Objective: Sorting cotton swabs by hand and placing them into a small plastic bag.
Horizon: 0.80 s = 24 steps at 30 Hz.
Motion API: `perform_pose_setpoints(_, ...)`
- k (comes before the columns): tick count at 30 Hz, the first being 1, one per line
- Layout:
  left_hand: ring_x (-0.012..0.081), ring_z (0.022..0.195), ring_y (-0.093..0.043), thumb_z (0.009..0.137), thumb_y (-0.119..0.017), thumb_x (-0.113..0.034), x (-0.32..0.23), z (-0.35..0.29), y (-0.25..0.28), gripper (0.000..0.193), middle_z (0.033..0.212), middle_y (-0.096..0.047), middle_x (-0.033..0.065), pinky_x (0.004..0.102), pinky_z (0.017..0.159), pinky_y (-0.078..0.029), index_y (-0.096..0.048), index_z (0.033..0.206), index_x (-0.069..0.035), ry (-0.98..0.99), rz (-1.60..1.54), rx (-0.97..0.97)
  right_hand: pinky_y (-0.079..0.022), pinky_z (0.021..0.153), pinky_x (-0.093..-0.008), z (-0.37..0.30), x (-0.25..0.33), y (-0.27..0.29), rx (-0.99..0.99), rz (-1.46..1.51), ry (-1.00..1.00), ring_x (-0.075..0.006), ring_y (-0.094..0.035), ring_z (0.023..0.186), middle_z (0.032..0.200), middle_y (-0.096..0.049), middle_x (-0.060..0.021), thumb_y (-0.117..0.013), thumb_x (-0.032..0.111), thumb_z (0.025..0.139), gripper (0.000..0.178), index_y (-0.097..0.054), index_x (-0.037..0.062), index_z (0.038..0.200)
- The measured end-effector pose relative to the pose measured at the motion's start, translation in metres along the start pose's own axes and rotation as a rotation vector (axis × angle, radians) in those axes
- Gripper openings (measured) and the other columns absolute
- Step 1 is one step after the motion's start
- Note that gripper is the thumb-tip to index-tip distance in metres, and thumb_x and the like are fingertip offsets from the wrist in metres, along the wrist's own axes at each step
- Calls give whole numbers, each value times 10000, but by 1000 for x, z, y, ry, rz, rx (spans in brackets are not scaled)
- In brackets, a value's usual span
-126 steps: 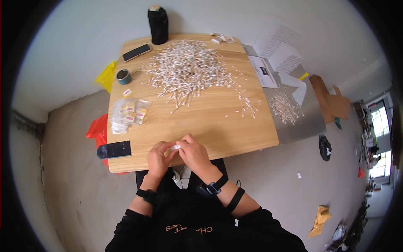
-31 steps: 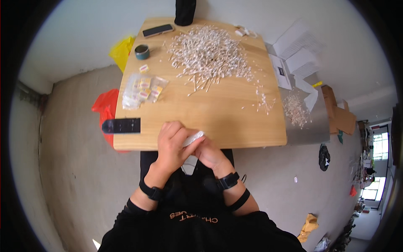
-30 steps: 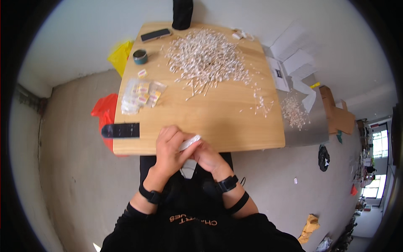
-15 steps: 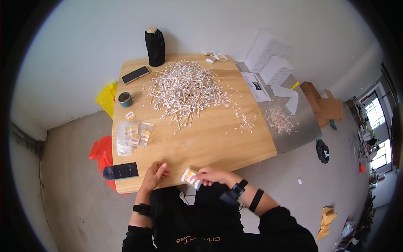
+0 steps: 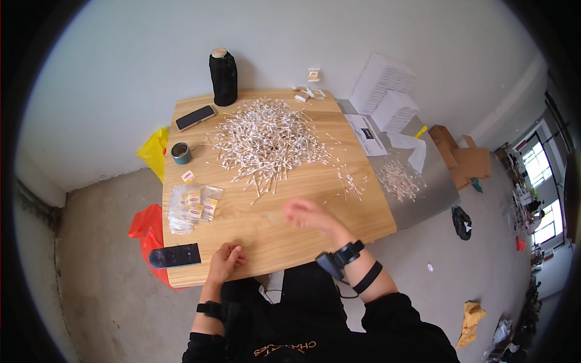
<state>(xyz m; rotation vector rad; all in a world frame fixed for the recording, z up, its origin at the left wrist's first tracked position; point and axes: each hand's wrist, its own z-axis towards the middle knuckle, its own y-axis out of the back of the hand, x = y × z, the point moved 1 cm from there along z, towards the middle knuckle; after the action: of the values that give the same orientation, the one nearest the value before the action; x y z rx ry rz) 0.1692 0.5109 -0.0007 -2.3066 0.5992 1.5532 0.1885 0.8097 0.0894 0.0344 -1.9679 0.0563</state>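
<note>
A small packet of cotton swabs (image 5: 313,74) with a yellow label shows against the wall, just above the table's far edge and apart from my hands. My right hand (image 5: 310,216) is over the middle of the near table, blurred by motion, its fingers seemingly apart with nothing visible in them. At the table's near edge, my left hand (image 5: 227,260) rests with loosely curled fingers and nothing seen in it. A large heap of loose cotton swabs (image 5: 269,139) covers the far middle of the table (image 5: 266,236). Left of my right hand lie clear bags with yellow-labelled packets (image 5: 193,206).
A black phone-like object (image 5: 175,255) lies near left. Behind are a teal cup (image 5: 181,153), a phone (image 5: 195,117) and a black-wrapped cylinder (image 5: 224,78). A grey side table (image 5: 417,202) at right holds more swabs (image 5: 400,181) and white stacks (image 5: 393,112).
My right hand has let go of the swab packet and swung forward over the table. The packet has travelled to beyond the far edge. My left hand stays nearly in place.
</note>
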Motion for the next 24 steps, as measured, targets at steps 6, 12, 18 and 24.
perform_pose_setpoints(6, 135, 708, -654, 987, -538, -222, -1, 1, -2, 320, 858, -659, 108, 235, 634, -507, -527, 1149, 53, -45, 12, -5, -497, 803, -270, -21, -84, -27, -21, 168, -232, -122, -606, 999, 1047, -622, -31, -593, 258, 955, 328, -564, 64, 1217)
perform_pose_setpoints(12, 142, 683, -665, 987, -533, -199, 3, 3, -3, 283, 832, -666, 99, 235, 597, -506, -539, 1123, 49, -51, 31, -42, -495, 806, -271, -35, -107, -18, -161, 272, -207, -118, -609, 966, 1007, -612, -18, -588, 269, 958, 282, -591, 69, 1156)
perform_pose_setpoints(18, 137, 679, -665, 985, -531, -186, 4, 2, -4, 258, 824, -666, 89, 231, 592, -505, -551, 1109, 39, -33, 60, -70, -483, 727, -240, -44, -112, -17, -275, 339, -186, -105, -615, 883, 967, -616, -11, -598, 284, 947, 247, -611, 79, 1083)
perform_pose_setpoints(24, 121, 667, -648, 982, -531, -172, 7, 5, -5, 249, 820, -665, 82, 224, 592, -503, -553, 1113, 38, -41, 63, -83, -489, 718, -250, -42, -126, -17, -303, 370, -157, -113, -627, 872, 963, -618, -16, -600, 277, 946, 258, -603, 64, 1091)
